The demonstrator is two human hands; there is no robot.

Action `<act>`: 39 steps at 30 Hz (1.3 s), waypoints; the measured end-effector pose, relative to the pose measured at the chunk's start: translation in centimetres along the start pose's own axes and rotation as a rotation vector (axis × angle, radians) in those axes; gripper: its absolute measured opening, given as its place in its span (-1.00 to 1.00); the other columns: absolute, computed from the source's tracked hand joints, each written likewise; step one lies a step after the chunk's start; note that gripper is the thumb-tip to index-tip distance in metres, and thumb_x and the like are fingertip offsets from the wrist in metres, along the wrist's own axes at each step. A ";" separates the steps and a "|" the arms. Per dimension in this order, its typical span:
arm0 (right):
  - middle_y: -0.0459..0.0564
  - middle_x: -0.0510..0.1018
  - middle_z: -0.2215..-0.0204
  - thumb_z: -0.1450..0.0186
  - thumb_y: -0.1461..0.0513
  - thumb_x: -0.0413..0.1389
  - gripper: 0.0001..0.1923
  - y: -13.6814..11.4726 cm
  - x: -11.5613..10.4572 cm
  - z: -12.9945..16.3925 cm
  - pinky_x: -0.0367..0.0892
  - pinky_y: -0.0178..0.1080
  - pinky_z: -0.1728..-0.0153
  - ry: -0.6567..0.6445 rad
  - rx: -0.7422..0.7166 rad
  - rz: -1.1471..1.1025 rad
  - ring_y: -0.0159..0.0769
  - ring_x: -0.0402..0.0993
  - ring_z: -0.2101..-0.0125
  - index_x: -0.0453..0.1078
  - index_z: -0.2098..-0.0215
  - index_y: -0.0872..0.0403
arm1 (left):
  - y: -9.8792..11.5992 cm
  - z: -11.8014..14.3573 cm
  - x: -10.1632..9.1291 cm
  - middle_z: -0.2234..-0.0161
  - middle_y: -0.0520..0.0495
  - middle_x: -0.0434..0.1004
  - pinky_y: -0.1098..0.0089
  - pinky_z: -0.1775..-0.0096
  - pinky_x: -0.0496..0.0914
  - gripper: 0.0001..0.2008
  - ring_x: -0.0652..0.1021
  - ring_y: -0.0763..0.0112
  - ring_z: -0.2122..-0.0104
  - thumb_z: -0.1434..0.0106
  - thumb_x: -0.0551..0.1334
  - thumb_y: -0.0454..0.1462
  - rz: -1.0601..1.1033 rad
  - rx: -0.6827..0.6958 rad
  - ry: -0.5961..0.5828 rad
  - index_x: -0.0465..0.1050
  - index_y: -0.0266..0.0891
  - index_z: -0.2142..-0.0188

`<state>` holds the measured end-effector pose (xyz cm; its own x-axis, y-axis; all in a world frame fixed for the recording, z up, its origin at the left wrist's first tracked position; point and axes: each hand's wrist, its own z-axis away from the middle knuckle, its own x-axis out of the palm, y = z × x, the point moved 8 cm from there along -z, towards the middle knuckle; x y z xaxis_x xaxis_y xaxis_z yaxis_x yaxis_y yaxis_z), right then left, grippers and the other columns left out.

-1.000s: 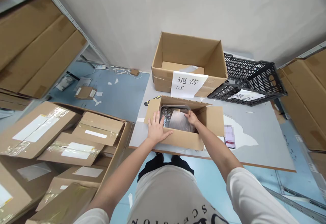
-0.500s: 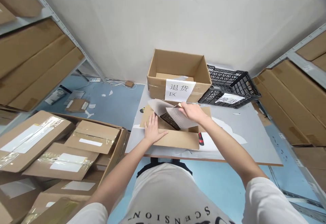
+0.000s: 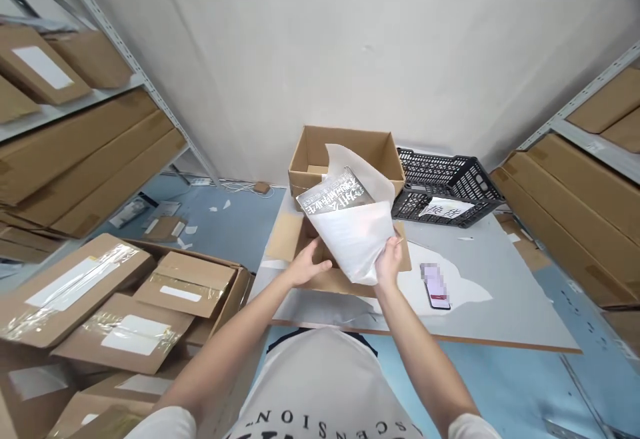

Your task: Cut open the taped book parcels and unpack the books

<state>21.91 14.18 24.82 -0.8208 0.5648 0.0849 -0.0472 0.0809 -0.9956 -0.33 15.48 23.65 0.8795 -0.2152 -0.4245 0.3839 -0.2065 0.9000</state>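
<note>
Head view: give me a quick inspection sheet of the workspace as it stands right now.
Surface: grey table, with white paper lying under the phone.
Job's things: wrapped book, dark cover showing above its white wrap, held up over the small open carton.
Clutter: large open carton and black crate at the table's back.
Hands: right hand grips the wrap's lower corner; left hand rests on the small carton's edge, by the wrap.
Cables: white cables on the floor by the wall.
Surroundings: shelves of cartons on both sides; taped parcels stacked at left.
</note>
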 end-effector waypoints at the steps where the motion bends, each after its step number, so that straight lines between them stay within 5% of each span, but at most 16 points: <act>1: 0.10 0.47 0.13 -0.30 -0.09 -0.23 -0.53 1.2 0.6 1.2 0.33 -0.16 0.14 -0.006 0.035 -0.047 -0.19 0.42 0.11 0.20 0.06 0.04 | 0.8 0.0 0.6 -0.15 -0.35 0.27 0.14 -0.02 0.32 -0.17 0.36 0.04 -0.10 -0.04 0.21 0.15 0.243 -0.001 0.012 0.15 -0.28 -0.18; 4: 0.06 0.48 0.12 -0.30 -0.07 -0.21 -0.59 3.7 2.0 4.1 0.34 -0.15 0.12 -0.097 0.096 -0.172 -0.23 0.42 0.09 0.17 0.06 -0.01 | 0.7 0.0 1.4 -0.06 -0.29 0.39 0.20 0.06 0.40 -0.32 0.49 0.13 0.03 -0.09 0.26 0.03 0.767 -0.167 0.223 0.21 -0.26 -0.12; 7: 0.01 0.50 0.22 -0.24 -0.06 -0.04 -0.64 4.9 1.9 4.9 0.36 -0.17 0.17 -0.290 0.134 -0.168 -0.24 0.45 0.18 0.23 0.16 -0.01 | -0.6 0.5 0.8 0.08 -0.21 0.52 0.25 0.17 0.45 -0.40 0.55 0.20 0.17 0.00 0.37 -0.07 0.916 -0.299 0.389 0.32 -0.24 0.00; 9: 0.02 0.49 0.20 -0.18 -0.05 0.07 -0.61 4.6 0.2 3.9 0.36 -0.18 0.20 -0.352 0.115 -0.081 -0.24 0.44 0.21 0.27 0.14 0.00 | -1.2 0.8 0.2 0.18 -0.16 0.57 0.25 0.23 0.47 -0.43 0.58 0.21 0.25 0.05 0.40 -0.09 0.945 -0.355 0.392 0.36 -0.25 0.07; 12: 0.05 0.45 0.11 -0.17 -0.04 0.10 -0.52 2.9 -3.0 0.9 0.35 -0.19 0.22 -0.242 0.024 0.052 -0.23 0.40 0.17 0.27 0.02 -0.01 | -1.7 1.3 -0.3 0.24 -0.14 0.59 0.21 0.22 0.47 -0.46 0.58 0.20 0.26 0.06 0.41 -0.11 0.975 -0.393 0.371 0.38 -0.26 0.10; 18: -0.05 0.51 0.38 -0.20 -0.05 0.05 -0.66 1.2 0.5 1.1 0.31 -0.26 0.41 -0.606 0.153 0.041 -0.26 0.40 0.38 0.39 0.30 0.02 | -1.3 1.5 0.5 0.15 -0.15 0.56 0.19 0.12 0.45 -0.47 0.56 0.15 0.16 0.06 0.41 -0.07 1.026 -0.368 0.392 0.41 -0.25 0.13; 22: -0.09 0.51 0.37 -0.16 -0.04 0.13 -0.68 0.0 1.0 2.2 0.32 -0.26 0.30 -0.568 0.088 -0.032 -0.28 0.41 0.34 0.35 0.29 0.01 | -1.1 1.1 0.5 0.18 -0.15 0.57 0.18 0.10 0.44 -0.46 0.54 0.14 0.13 0.04 0.38 -0.01 0.984 -0.344 0.362 0.41 -0.25 0.12; 27: -0.12 0.49 0.45 -0.15 -0.11 0.10 -0.61 -1.1 -0.4 1.4 0.31 -0.30 0.50 -0.462 0.117 -0.114 -0.32 0.40 0.50 0.29 0.25 -0.02 | -1.4 0.4 -0.1 0.14 -0.14 0.55 0.19 0.07 0.43 -0.53 0.54 0.22 0.13 -0.05 0.32 0.00 1.062 -0.279 0.320 0.39 -0.21 0.13; 30: -0.13 0.49 0.46 -0.13 -0.10 0.13 -0.60 -2.3 -1.9 -0.1 0.28 -0.34 0.59 -0.394 0.124 -0.180 -0.36 0.39 0.56 0.27 0.25 -0.03 | -2.2 0.2 -1.1 0.20 -0.13 0.57 0.23 0.13 0.46 -0.59 0.57 0.28 0.21 -0.10 0.28 -0.02 1.070 -0.280 0.398 0.38 -0.22 0.16; 39: -0.07 0.51 0.45 -0.16 -0.03 0.16 -0.67 -12.0 -7.9 -5.9 0.32 -0.29 0.51 -0.308 -0.292 -0.057 -0.33 0.45 0.50 0.39 0.27 0.03 | -4.6 -0.4 -10.1 0.41 -0.03 0.53 0.39 0.29 0.43 -0.61 0.53 0.45 0.43 -0.04 0.29 -0.01 0.808 -0.212 0.803 0.38 -0.30 0.32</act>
<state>32.27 13.58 36.36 -0.9553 0.2847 0.0795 0.0293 0.3589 -0.9329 -10.89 18.97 23.80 0.7860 0.4726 0.3986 -0.3989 -0.1048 0.9110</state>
